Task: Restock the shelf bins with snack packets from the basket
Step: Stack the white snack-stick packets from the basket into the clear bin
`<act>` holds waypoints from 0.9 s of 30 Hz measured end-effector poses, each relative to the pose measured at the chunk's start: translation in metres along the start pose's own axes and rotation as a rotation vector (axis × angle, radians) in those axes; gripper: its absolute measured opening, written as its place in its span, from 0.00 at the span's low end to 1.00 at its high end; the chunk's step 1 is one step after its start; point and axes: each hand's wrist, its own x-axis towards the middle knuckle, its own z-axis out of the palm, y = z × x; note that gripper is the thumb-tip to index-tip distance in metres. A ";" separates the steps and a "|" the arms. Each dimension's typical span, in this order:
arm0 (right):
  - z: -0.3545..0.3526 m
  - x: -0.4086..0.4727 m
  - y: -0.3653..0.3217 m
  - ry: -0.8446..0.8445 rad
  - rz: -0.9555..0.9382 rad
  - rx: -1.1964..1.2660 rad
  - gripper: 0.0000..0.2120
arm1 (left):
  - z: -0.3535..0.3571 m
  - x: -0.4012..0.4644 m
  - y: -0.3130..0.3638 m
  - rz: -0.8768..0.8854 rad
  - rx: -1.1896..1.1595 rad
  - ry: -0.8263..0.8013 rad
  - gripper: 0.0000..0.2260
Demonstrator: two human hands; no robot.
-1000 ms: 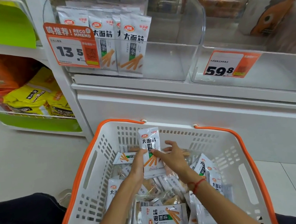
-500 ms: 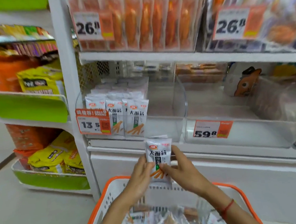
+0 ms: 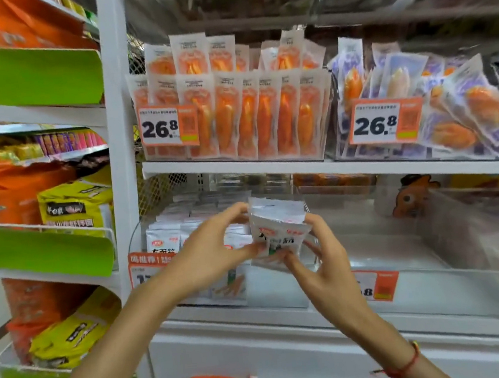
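Both hands (image 3: 215, 254) raised packets (image 3: 279, 235), seemingly to bin (image 3: 283, 290).

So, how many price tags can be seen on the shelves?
4: two reading 26.8 on the upper shelf, left and right; two on the lower shelf, one behind the left hand and one behind the right hand.

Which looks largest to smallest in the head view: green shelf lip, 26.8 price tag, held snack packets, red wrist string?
1. Green shelf lip.
2. Snack packets held by both hands and the left 26.8 price tag: alike, and the packets are nearer, so unranked.
3. Red wrist string.
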 end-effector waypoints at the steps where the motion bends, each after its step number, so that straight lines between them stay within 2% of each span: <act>1: 0.004 0.008 0.004 0.034 -0.009 -0.036 0.21 | -0.002 0.009 -0.004 0.011 0.053 0.034 0.20; 5: 0.029 0.033 0.022 0.172 0.013 -0.230 0.23 | -0.002 0.044 -0.020 0.017 0.205 0.123 0.19; 9: 0.046 0.060 0.046 0.184 0.081 -0.375 0.23 | -0.003 0.079 -0.037 -0.005 0.252 0.110 0.21; 13: 0.058 0.080 0.069 0.156 0.145 -0.339 0.22 | 0.000 0.094 -0.061 0.043 0.378 0.127 0.18; 17: 0.060 0.084 0.084 0.150 0.174 -0.331 0.21 | 0.000 0.103 -0.080 0.045 0.419 0.136 0.21; 20: 0.060 0.096 0.095 0.080 0.323 -0.347 0.21 | 0.001 0.120 -0.087 -0.071 0.384 0.026 0.25; 23: 0.060 0.117 0.106 0.106 0.516 -0.365 0.23 | 0.004 0.143 -0.092 -0.147 0.359 -0.045 0.25; 27: 0.065 0.139 0.128 0.145 0.693 -0.288 0.22 | 0.010 0.178 -0.089 -0.148 0.558 -0.116 0.25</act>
